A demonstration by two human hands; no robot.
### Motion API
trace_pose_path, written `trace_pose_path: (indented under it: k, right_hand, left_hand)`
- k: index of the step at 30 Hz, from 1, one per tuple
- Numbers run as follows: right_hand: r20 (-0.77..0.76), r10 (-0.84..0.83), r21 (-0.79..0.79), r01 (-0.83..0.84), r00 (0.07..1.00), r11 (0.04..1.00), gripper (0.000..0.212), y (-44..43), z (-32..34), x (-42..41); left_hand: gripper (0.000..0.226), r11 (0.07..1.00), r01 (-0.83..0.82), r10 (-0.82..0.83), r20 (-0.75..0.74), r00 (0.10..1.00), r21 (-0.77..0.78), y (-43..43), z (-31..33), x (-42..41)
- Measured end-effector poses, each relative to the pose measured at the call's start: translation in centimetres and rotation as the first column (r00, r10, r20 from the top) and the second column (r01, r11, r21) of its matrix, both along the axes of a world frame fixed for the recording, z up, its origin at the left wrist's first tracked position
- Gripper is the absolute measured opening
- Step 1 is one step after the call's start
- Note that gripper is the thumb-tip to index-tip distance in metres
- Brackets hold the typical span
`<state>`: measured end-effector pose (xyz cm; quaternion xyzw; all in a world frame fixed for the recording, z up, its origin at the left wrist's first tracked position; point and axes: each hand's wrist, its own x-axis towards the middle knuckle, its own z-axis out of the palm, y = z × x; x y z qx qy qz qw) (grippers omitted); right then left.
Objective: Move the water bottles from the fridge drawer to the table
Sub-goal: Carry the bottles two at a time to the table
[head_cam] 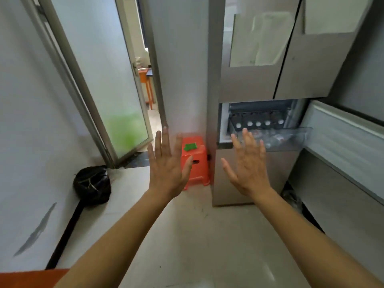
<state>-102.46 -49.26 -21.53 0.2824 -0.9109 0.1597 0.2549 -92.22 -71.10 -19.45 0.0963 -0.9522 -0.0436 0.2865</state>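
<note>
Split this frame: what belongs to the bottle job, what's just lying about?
Job:
- white-capped clear water bottles
- open fridge drawer with clear plastic front
- bare left hand and right hand, both open and empty

Lying about:
- orange plastic stool with a small green object on top
- black bag on the floor
- frosted glass door

Small kitchen or pantry corner, steel fridge, tiled floor, frosted-glass door, orange stool

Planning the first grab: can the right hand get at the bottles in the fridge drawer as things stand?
Probably yes. The drawer is open, the bottles show their caps, and nothing lies between them and the empty, open right hand, though it hangs short of them.
</note>
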Motion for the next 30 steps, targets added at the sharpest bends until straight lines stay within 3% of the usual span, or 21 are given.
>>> trace_pose_path:
  k: [8,17,25,30]
  right_hand:
    - [-0.014,-0.218,0.059,0.218,0.976,0.974,0.078,9.7,1.7,-13.0]
    - [0.116,-0.448,0.060,0.444,0.887,0.894,0.080,22.2,0.7,-22.7]
    - [0.282,-0.277,0.086,0.263,0.919,0.961,0.083,24.5,-1.6,-38.0]
    - [0.346,-0.101,0.192,0.035,0.933,0.981,0.064,24.8,-2.1,-48.0]
  left_hand:
    - [0.073,0.977,0.211,-0.212,0.117,0.970,0.027,8.2,0.9,-20.5]
    - [0.070,0.924,0.357,-0.381,0.263,0.886,0.135,17.5,-1.9,-34.1]
    - [0.071,0.962,0.235,-0.272,0.404,0.873,0.139,20.3,-3.6,-45.4]
    - [0.071,0.981,0.162,-0.192,0.469,0.862,0.104,20.3,-3.8,-50.6]
